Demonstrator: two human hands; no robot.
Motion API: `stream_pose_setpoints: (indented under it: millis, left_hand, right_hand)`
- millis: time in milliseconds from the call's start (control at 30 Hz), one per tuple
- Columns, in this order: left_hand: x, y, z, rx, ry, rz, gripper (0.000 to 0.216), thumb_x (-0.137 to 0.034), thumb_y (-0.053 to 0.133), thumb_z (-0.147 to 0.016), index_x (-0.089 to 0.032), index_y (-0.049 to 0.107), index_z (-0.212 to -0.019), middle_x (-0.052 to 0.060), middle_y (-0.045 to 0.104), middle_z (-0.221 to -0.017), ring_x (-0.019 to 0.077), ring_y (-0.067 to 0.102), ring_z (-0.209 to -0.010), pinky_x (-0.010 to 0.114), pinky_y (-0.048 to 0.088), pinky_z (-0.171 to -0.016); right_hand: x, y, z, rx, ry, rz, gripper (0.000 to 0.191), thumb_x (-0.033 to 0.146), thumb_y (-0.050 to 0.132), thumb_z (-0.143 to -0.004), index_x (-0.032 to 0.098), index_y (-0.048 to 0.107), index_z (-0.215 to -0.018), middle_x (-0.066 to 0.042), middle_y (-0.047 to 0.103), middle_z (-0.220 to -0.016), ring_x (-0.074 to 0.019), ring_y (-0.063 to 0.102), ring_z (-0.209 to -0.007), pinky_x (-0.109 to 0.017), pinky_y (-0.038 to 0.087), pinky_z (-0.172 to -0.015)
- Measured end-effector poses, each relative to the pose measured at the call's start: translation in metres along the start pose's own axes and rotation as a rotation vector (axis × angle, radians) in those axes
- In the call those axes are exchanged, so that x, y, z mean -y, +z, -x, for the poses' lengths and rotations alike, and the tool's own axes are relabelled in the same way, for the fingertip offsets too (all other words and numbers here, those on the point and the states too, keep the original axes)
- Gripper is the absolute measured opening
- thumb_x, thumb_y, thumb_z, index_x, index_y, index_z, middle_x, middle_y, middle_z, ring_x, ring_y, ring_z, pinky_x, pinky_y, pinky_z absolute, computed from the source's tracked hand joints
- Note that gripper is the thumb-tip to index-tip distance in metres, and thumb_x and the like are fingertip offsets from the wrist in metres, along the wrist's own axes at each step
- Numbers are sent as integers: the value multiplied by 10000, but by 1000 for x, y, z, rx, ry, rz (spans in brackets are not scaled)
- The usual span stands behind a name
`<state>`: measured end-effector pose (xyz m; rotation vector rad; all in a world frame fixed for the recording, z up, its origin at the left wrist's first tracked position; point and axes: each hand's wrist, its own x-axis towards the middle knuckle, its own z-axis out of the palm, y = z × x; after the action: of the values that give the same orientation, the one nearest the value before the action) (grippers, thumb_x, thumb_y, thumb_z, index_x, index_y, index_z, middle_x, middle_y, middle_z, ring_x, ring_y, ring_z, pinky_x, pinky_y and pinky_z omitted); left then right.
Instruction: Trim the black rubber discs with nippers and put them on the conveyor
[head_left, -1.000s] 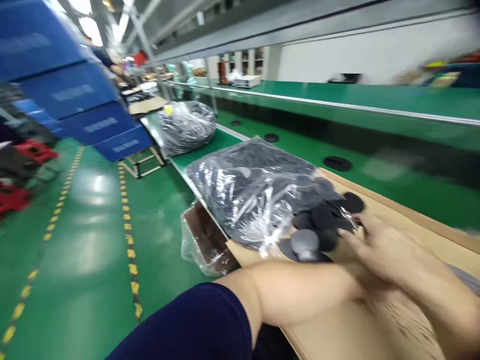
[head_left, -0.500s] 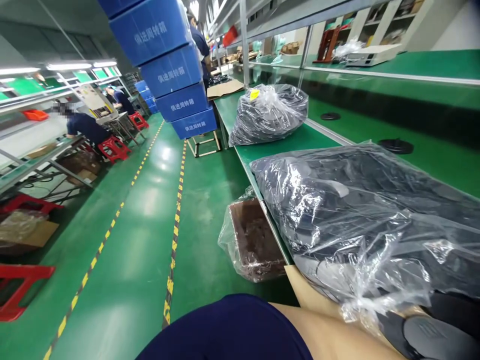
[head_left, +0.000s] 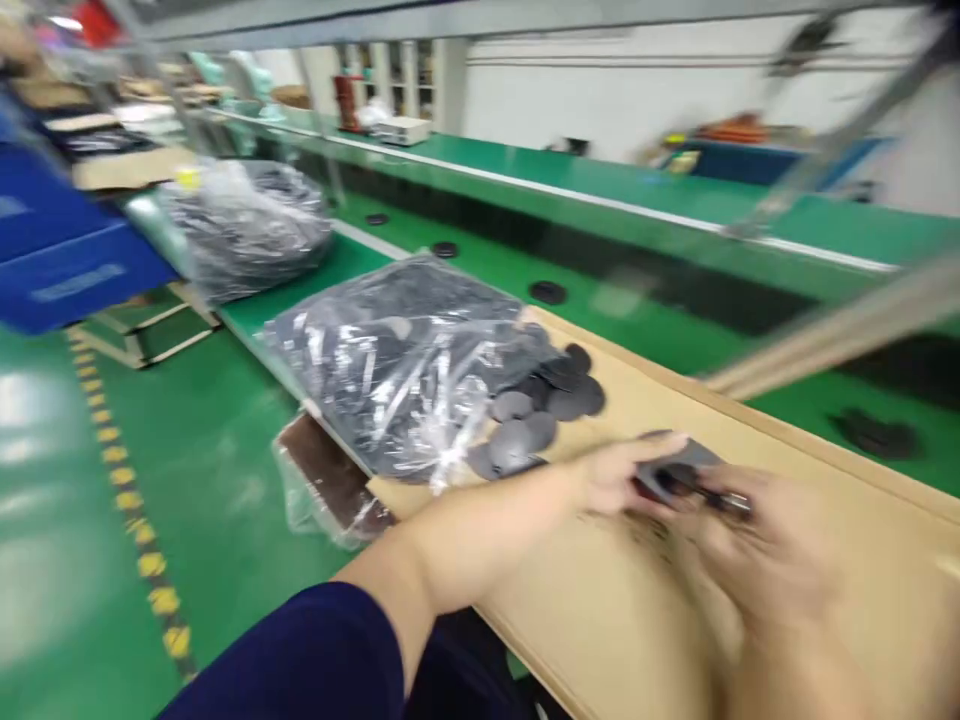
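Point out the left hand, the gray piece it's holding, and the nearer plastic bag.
Left hand (head_left: 611,478): head view, middle of the hand.
Gray piece (head_left: 690,455): head view, its flat upper surface, blurred.
Nearer plastic bag (head_left: 382,355): head view, middle of its upper side.

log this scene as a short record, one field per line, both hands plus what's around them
left hand: holding a dark flat piece
right hand: holding a small dark item with a shiny end, too blurred to name
work surface: brown cardboard
dark discs: overlapping in a heap beside the near bag
near bag: clear plastic, dark contents
far bag: clear plastic, dark contents, yellow mark
image quality: hands blurred
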<state>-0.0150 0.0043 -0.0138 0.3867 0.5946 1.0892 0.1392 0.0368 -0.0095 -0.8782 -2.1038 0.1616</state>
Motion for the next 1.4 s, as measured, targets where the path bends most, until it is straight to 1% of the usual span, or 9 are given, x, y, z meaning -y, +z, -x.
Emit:
stream_pose_setpoints:
  millis: [100, 167, 233, 367, 467, 567, 867, 1200, 1400]
  left_hand:
    - [17, 13, -5, -57, -32, -95, 273, -203, 793, -622, -126, 648, -840, 41, 647, -735, 107, 594, -571, 202, 483, -503]
    - [18, 10, -6, -134, 83, -86, 376, -187, 815, -595, -140, 646, -927, 51, 673, -830, 126, 628, -637, 198, 486, -503]
    - [16, 7, -6, -201, 179, -60, 417, -193, 828, -595, -154, 631, -960, 53, 678, -899, 130, 640, -686, 206, 504, -528]
    - [16, 11, -5, -327, 333, -75, 459, -212, 862, -559, -159, 593, -927, 28, 670, -886, 134, 645, -700, 237, 536, -561]
    - [18, 16, -3, -293, 384, -168, 514, -216, 868, -552, -167, 598, -987, 23, 676, -906, 141, 655, -729, 249, 551, -596]
    - [21, 16, -1, -227, 334, -254, 517, -211, 864, -561, -166, 619, -1013, 34, 690, -925, 154, 668, -752, 267, 561, -633]
    - [23, 18, 7, -136, 243, -299, 422, -276, 849, -603, -147, 686, -970, 79, 711, -973, 221, 674, -863, 402, 553, -813]
    - [26, 14, 7, -147, 377, -329, 386, -218, 857, -573, -132, 716, -922, 70, 719, -927, 195, 663, -867, 373, 519, -880]
    - [23, 20, 9, -148, 378, -246, 378, -219, 862, -568, -127, 717, -905, 69, 717, -942, 186, 655, -894, 361, 497, -915]
  right_hand:
    - [3, -20, 19, -20, -120, 58, 166, 198, 598, -735, 238, 637, -892, -100, 672, -961, -273, 631, -913, -473, 497, -836]
    - [5, -22, 21, -57, -31, 110, 354, 136, 534, -706, 205, 638, -1037, -136, 586, -1193, -282, 582, -1058, -470, 490, -896]
    - [5, -21, 21, -114, 105, 154, 454, 121, 519, -697, 178, 612, -1138, -159, 545, -1252, -301, 538, -1134, -497, 455, -960]
    - [6, -18, 25, -180, 445, -143, 355, 257, 523, -828, 166, 588, -1165, -107, 661, -988, -242, 622, -915, -427, 511, -858]
    - [11, -12, 28, -108, 592, -462, 315, 401, 542, -870, 173, 634, -1066, -58, 683, -874, -195, 632, -775, -344, 525, -756]
    - [10, -9, 29, -74, 603, -524, 285, 426, 587, -844, 186, 661, -979, -48, 695, -895, -195, 634, -804, -329, 513, -779]
    - [1, -24, 30, 123, 450, -457, 268, 380, 568, -875, 190, 597, -1062, -70, 680, -1015, -214, 627, -921, -366, 494, -854]
    - [7, -24, 29, 178, 414, -511, 315, 365, 584, -878, 212, 624, -1151, -68, 664, -1153, -216, 611, -1062, -364, 457, -960]
    - [8, -25, 30, 164, 507, -413, 319, 481, 527, -899, 185, 624, -832, -17, 634, -761, -160, 576, -712, -270, 463, -663]
